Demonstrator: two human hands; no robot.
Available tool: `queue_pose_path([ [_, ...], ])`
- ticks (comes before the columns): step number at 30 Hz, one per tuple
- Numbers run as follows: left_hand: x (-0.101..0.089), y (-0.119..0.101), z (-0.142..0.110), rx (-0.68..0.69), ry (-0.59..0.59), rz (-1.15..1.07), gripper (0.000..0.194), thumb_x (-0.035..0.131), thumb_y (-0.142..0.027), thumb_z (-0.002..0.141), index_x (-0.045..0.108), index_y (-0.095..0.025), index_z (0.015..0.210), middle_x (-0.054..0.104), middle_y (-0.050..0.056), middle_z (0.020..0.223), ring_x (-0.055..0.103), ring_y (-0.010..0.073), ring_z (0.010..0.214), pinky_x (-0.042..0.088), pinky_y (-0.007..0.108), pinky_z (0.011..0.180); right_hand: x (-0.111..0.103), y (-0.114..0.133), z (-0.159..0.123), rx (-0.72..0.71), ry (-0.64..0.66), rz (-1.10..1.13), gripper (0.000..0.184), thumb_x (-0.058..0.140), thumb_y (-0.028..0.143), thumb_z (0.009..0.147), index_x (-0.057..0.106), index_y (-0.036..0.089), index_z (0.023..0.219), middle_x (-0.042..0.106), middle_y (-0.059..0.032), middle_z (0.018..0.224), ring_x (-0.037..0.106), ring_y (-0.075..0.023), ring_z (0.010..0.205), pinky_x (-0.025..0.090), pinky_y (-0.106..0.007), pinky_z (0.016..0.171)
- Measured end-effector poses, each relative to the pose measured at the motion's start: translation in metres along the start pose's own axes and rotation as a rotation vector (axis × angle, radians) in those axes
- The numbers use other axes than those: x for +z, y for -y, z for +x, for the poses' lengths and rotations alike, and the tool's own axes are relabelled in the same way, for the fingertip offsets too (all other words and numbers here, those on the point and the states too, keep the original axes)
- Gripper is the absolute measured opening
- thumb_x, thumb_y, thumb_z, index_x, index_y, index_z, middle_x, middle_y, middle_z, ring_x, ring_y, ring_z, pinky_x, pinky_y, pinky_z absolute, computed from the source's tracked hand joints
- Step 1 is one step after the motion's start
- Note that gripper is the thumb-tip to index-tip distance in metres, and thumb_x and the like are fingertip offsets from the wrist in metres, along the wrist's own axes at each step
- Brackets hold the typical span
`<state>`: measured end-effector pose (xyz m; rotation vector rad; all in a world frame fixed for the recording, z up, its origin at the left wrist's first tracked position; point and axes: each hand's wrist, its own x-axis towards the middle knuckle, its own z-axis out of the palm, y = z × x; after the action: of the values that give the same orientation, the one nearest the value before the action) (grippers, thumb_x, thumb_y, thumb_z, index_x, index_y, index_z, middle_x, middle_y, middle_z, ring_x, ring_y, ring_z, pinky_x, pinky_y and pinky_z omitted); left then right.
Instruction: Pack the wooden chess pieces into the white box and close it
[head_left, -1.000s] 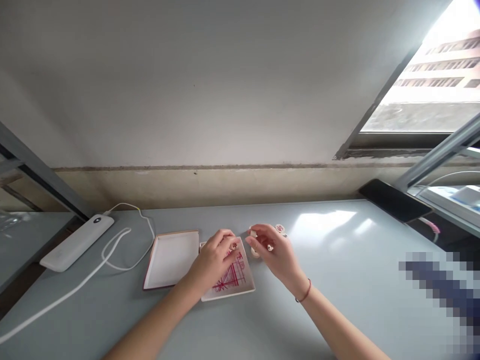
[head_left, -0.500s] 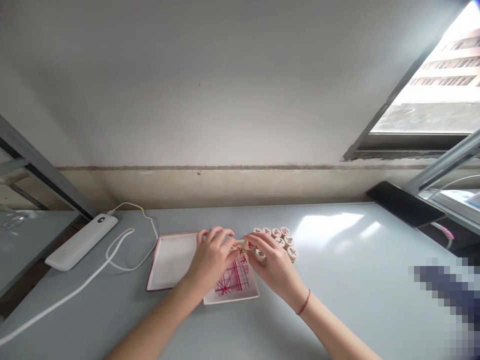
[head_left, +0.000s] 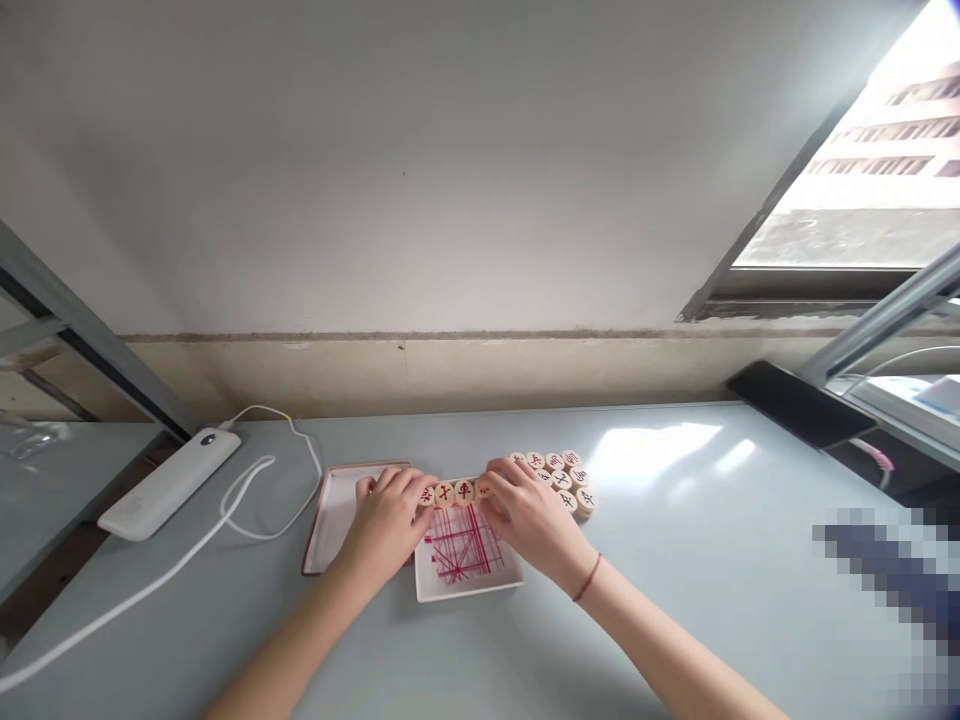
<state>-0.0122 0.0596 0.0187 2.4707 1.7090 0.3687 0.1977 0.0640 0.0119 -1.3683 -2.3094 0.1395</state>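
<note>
Well, from the head camera: left hand (head_left: 386, 522) with fingertips against the left end of a row of round wooden chess pieces (head_left: 454, 492), right hand (head_left: 534, 520) curved over the row's right end, fingers (head_left: 491, 482) drawn narrow — no telling whether either grip holds a piece. Row lying along the far edge of a white tray (head_left: 469, 590) printed with red lines, a cluster of chess pieces (head_left: 562, 480) just beyond the right hand on a grey table (head_left: 675, 600) — a red-rimmed lid (head_left: 330, 520) beside the tray, partly under the left hand, and a power bank (head_left: 169, 483) with a white cable (head_left: 150, 585) farther left.
</note>
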Motion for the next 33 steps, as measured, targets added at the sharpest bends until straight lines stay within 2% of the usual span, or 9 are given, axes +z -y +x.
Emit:
queue_pose_path([
  [5,0.001,-0.001,-0.001,-0.023,-0.005,-0.004,0.024,0.053,-0.018,0.087,0.061,-0.025,0.108,0.066,0.003,0.11,0.056,0.0237,0.104,0.036,0.039,0.084,-0.029,-0.017,0.017,0.324,0.027,0.056,0.021,0.046,0.025,0.09,0.061,0.02,0.103,0.061,-0.0073,0.111,0.063,-0.0161,0.076,0.045,-0.027,0.068],
  [8,0.005,-0.001,-0.004,-0.019,-0.067,0.01,0.023,0.051,-0.018,0.087,0.062,-0.025,0.106,0.067,0.004,0.109,0.057,0.0232,0.102,0.037,0.038,0.084,-0.039,-0.024,0.031,0.478,0.22,-0.083,0.028,0.046,0.03,0.089,0.062,0.02,0.11,0.063,-0.0083,0.11,0.064,-0.019,0.081,0.042,-0.026,0.062],
  [11,0.01,-0.002,-0.005,-0.041,-0.107,0.006,0.025,0.051,-0.016,0.085,0.062,-0.025,0.106,0.066,0.004,0.109,0.057,0.0231,0.1,0.038,0.037,0.083,-0.039,-0.025,0.043,0.499,0.369,-0.174,0.028,0.05,0.031,0.084,0.065,0.019,0.104,0.067,-0.0101,0.101,0.064,-0.0236,0.085,0.039,-0.026,0.059],
  [16,0.009,-0.004,-0.007,-0.075,-0.097,-0.007,0.025,0.054,-0.018,0.084,0.062,-0.025,0.106,0.066,0.005,0.11,0.056,0.0249,0.103,0.038,0.04,0.084,-0.03,-0.021,0.055,0.505,0.422,-0.221,0.022,0.055,0.019,0.077,0.068,0.019,0.095,0.07,-0.0127,0.094,0.066,-0.026,0.084,0.04,-0.027,0.059],
  [21,0.002,0.001,-0.009,-0.048,-0.101,-0.046,0.034,0.066,-0.03,0.079,0.06,-0.028,0.112,0.063,0.006,0.115,0.051,0.0283,0.11,0.04,0.043,0.088,-0.028,-0.022,0.06,0.53,0.415,-0.191,0.02,0.056,0.011,0.073,0.07,0.016,0.087,0.07,-0.0159,0.087,0.068,-0.0308,0.082,0.045,-0.031,0.06],
  [24,-0.001,0.003,-0.011,-0.001,-0.139,-0.122,0.039,0.065,-0.032,0.08,0.057,-0.029,0.118,0.06,0.006,0.117,0.05,0.0274,0.112,0.042,0.044,0.091,-0.034,-0.015,0.056,0.514,0.342,-0.143,0.021,0.055,0.02,0.08,0.069,0.018,0.097,0.071,-0.013,0.095,0.067,-0.0287,0.09,0.048,-0.032,0.067],
  [26,-0.002,0.002,-0.013,0.055,-0.16,-0.205,0.042,0.063,-0.032,0.083,0.053,-0.029,0.124,0.058,0.006,0.119,0.051,0.0259,0.113,0.044,0.042,0.094,-0.037,-0.004,0.047,0.468,0.253,0.068,0.024,0.053,0.03,0.085,0.066,0.021,0.103,0.07,-0.0083,0.102,0.067,-0.0236,0.09,0.05,-0.029,0.071],
  [30,-0.005,-0.007,-0.018,0.153,-0.138,-0.392,0.046,0.058,-0.036,0.089,0.045,-0.029,0.133,0.056,0.006,0.122,0.056,0.022,0.112,0.049,0.035,0.093,-0.033,0.026,0.018,0.361,0.199,0.951,0.033,0.06,0.047,0.082,0.064,0.02,0.1,0.071,-0.0063,0.094,0.067,-0.0183,0.075,0.052,-0.026,0.059],
  [33,-0.007,-0.013,-0.022,0.184,-0.129,-0.496,0.036,0.051,-0.035,0.093,0.048,-0.03,0.129,0.059,0.004,0.118,0.06,0.0183,0.107,0.052,0.03,0.09,-0.023,0.04,0.003,0.384,0.163,1.24,0.035,0.066,0.048,0.078,0.063,0.018,0.095,0.069,-0.0055,0.086,0.065,-0.0163,0.077,0.053,-0.025,0.063],
])
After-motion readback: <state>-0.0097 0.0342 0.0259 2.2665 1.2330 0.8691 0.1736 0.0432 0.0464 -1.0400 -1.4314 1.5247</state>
